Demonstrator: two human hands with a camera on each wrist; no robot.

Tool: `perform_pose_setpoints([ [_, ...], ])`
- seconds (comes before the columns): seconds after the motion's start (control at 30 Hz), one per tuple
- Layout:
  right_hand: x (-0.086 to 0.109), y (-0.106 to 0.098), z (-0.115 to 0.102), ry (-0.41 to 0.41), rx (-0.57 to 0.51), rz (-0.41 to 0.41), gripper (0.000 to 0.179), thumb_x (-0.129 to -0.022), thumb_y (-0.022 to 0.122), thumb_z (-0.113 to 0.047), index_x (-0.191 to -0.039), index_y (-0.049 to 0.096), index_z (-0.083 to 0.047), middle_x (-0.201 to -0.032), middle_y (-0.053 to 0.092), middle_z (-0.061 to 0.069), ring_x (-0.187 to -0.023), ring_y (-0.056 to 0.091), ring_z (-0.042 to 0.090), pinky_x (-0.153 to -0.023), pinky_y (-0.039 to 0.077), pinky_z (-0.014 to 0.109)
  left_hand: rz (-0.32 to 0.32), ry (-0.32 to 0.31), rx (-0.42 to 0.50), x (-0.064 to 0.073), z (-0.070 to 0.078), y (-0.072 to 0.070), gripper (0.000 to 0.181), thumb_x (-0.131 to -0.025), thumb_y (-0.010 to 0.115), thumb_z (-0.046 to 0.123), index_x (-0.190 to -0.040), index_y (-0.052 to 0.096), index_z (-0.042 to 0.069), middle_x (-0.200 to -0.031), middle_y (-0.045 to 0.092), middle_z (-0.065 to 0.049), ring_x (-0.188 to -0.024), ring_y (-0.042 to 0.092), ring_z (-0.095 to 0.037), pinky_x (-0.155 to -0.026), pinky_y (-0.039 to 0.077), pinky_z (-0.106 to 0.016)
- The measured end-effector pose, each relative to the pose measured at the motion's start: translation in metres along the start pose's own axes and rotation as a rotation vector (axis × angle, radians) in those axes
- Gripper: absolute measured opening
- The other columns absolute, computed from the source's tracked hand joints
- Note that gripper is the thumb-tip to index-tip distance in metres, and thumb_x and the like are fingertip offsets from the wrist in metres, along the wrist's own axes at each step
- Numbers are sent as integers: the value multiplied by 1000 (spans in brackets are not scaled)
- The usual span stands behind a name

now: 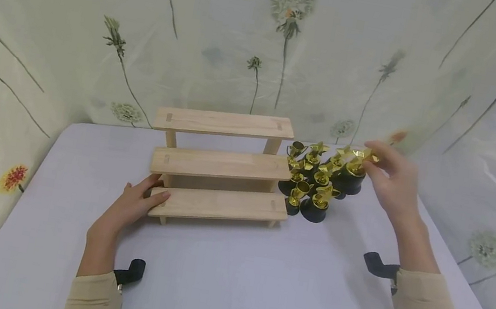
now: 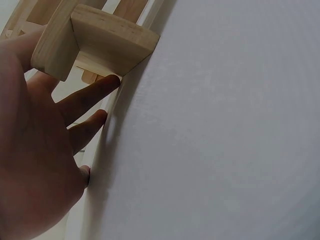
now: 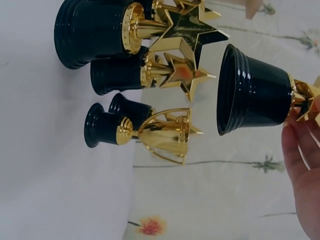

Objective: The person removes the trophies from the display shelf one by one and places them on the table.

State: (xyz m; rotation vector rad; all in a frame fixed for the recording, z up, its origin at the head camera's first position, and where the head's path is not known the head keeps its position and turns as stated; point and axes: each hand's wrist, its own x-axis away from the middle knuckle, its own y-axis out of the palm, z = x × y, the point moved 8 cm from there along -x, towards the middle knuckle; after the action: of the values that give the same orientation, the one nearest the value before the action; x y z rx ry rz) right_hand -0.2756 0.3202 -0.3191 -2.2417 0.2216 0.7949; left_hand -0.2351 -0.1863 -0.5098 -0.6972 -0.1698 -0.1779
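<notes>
Your left hand rests on the table against the near left end of the stepped shelf; the shelf stretches off to that hand's right; beyond its far end stands the cluster of trophies, just left of your right hand; that hand holds one trophy above the cluster's far right edge.

Head view: from above and in front, looking forward and down over the white table toward the flowered backdrop, far enough to take in both arms. Left wrist view: very close, low beside the wooden stepped shelf (also central in the head view). Right wrist view: close, turned sideways, facing the gold trophies, shared with the head view.
</notes>
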Motion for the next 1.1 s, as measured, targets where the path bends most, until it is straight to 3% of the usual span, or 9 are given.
perform_pose_setpoints([
  [0.17, 3, -2, 1, 17, 12, 0, 41, -88, 68, 8, -124, 69, -12, -117, 70, 0, -98, 59, -16, -87, 47, 3, -3, -5, 0, 0, -2, -1, 85, -93, 49, 69, -160, 18, 27, -161, 36, -7, -148, -13, -57, -114, -1, -78],
  [0.47, 9, -1, 10, 44, -5, -18, 43, -90, 65, 9, -127, 67, -13, -124, 68, 15, -104, 56, -18, -89, 46, 2, 7, -2, -3, 1, 1, -1, 86, -93, 49, 69, -160, 19, 26, -159, 39, -9, -148, -9, -57, -116, -2, -76],
  [0.7, 17, -4, 24, 136, -1, -25, 45, -92, 63, 7, -130, 65, -17, -130, 64, 9, -109, 54, -14, -90, 45, 2, 2, -7, -6, 3, 1, -1, 85, -93, 48, 70, -160, 18, 28, -161, 37, -7, -148, -11, -57, -114, -1, -77],
  [1.1, 25, -4, 34, 174, -3, -16, 43, -92, 63, 6, -129, 66, -17, -132, 64, 5, -115, 59, -5, -93, 47, 5, -1, -16, 2, 4, 4, -2, 84, -93, 48, 69, -160, 18, 29, -161, 36, -6, -148, -12, -56, -114, 0, -78],
])
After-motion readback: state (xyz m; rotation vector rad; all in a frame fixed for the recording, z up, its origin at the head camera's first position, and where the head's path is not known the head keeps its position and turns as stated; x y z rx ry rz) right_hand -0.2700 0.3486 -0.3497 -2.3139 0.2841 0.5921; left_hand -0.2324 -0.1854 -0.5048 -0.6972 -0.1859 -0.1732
